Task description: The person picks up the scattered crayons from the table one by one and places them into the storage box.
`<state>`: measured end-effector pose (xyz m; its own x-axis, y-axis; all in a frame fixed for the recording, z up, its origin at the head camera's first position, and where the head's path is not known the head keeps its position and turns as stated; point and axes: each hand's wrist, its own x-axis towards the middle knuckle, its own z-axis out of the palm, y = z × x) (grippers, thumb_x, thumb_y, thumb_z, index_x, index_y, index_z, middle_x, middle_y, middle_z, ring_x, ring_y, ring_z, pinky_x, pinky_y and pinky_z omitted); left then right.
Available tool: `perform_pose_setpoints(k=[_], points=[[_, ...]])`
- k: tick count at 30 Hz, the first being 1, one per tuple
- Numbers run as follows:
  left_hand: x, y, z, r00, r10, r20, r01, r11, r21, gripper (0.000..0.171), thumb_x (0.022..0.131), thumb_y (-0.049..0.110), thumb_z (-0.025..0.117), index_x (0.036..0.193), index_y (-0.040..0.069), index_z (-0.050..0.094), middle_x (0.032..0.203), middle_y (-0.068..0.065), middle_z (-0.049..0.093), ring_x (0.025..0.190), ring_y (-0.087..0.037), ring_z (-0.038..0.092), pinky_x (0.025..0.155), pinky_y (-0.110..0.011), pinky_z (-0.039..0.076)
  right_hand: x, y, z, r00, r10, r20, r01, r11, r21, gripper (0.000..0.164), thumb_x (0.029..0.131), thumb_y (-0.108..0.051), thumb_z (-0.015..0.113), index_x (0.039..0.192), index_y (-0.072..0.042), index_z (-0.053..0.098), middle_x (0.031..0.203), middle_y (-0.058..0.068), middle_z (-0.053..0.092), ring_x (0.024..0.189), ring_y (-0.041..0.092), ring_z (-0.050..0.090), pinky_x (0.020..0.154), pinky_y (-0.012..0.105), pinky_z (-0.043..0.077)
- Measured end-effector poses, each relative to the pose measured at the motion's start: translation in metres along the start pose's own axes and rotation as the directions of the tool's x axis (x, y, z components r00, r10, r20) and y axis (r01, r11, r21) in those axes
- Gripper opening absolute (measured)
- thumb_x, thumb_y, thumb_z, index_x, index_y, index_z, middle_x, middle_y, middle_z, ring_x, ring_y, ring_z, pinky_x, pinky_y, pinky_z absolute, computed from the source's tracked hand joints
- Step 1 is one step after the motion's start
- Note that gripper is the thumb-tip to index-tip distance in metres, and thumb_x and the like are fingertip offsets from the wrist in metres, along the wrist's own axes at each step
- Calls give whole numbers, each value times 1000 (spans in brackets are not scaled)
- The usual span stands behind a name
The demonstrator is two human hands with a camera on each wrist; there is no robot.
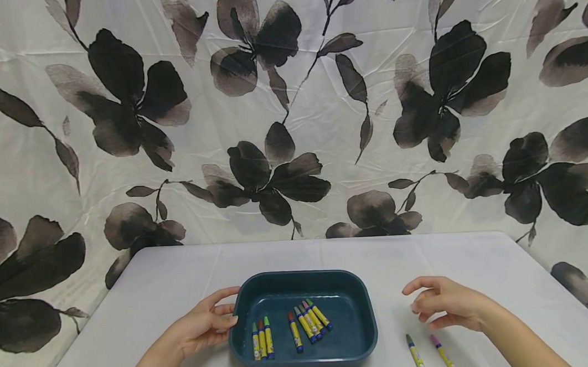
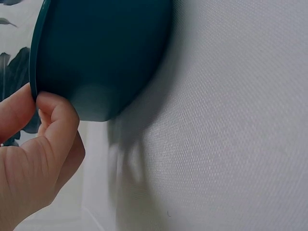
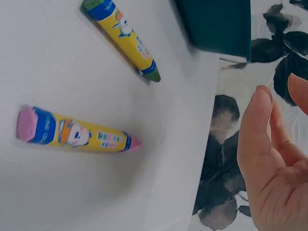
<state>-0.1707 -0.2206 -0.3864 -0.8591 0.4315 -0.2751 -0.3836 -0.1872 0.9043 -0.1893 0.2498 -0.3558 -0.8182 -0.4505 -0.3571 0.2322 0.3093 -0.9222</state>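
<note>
A dark teal tray [image 1: 303,366] stands on the white table. My left hand [image 1: 201,324] pinches its left rim between thumb and fingers; the left wrist view shows the same hand [image 2: 43,144] at the tray's edge [image 2: 33,57]. Inside the tray lie three crayons [image 1: 262,340] at the left and several more crayons [image 1: 308,322] near the middle, all in yellow wrappers. My right hand [image 1: 447,303] hovers right of the tray with loosely bent fingers, holding nothing. Below it on the table lie a dark green crayon [image 3: 127,36] and a pink crayon [image 3: 84,131], apart from the hand.
The white table [image 1: 178,267] reaches back to a hanging cloth [image 1: 345,120] with dark flower prints. The tray's right wall [image 1: 373,323] stands between the loose crayons and the crayons inside.
</note>
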Motion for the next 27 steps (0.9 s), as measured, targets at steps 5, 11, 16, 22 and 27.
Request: perform_pose_setpoints(k=[5,11,16,22,27], points=[[0,0,0,1000,-3,-2,3,1000,-6,76,85,-10,57,146,2,13,103,-9,52,87,-15,58,73,-27,51,-4,7,-5,1000,27,-14,-27,1000,-3,35,82,-9,60,115,-2,51,78,1,61,74,17,57,63,31,50],[1,0,0,1000,-3,6,3,1000,-12,76,86,-11,55,146,2,10,104,-9,52,87,-15,59,74,-28,51,-12,17,-11,1000,30,-5,-30,1000,-1,37,83,-10,61,116,2,49,79,1,61,74,16,57,63,30,50],[1,2,0,1000,-9,13,10,1000,-20,75,86,-10,56,146,3,12,102,-9,54,86,-15,59,74,-28,51,-16,26,-17,999,39,-20,-40,999,-25,36,84,-9,61,116,2,49,80,1,61,74,16,56,63,31,50],[1,2,-1,999,-4,33,4,1000,-15,75,86,-10,55,146,3,11,101,-8,55,84,-15,57,73,-28,50,-20,36,-21,997,67,-32,-68,997,-36,38,81,-7,61,116,4,49,81,0,60,73,14,55,61,29,50],[1,0,-2,1000,-10,23,10,1000,-8,75,87,-10,55,146,3,10,101,-8,54,84,-14,57,73,-28,51,-21,45,-22,997,74,-10,-74,997,-12,41,80,-6,61,118,5,49,81,-1,60,72,12,55,60,27,50]])
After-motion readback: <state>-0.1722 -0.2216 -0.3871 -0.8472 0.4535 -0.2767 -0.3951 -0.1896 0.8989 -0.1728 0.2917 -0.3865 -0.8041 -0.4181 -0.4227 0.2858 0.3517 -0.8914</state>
